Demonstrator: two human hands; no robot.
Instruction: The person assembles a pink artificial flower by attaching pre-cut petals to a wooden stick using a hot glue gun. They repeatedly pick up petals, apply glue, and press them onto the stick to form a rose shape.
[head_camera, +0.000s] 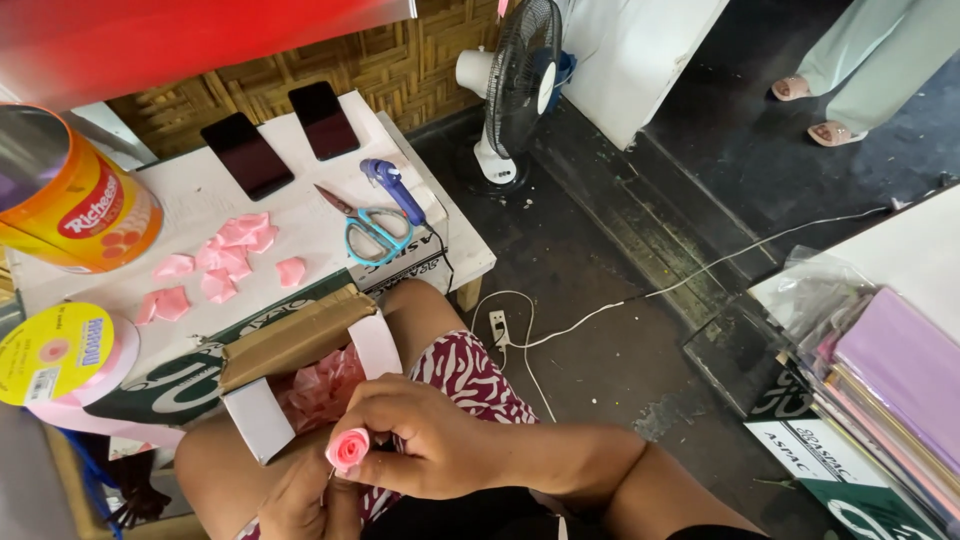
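A small pink ribbon rose (348, 447), its satin strip rolled into a tight spiral, sits at six o'clock in the view. The right hand (430, 440) curls its fingers and thumb together on the bloom from three o'clock. The left hand (300, 500) closes on the base from below, at seven o'clock. At eleven o'clock from the rose, an open cardboard box (300, 345) holds crinkled pink petals. Beyond it on the white table (200, 190) lie loose satin petals (225, 265) and blue-handled scissors (375, 232).
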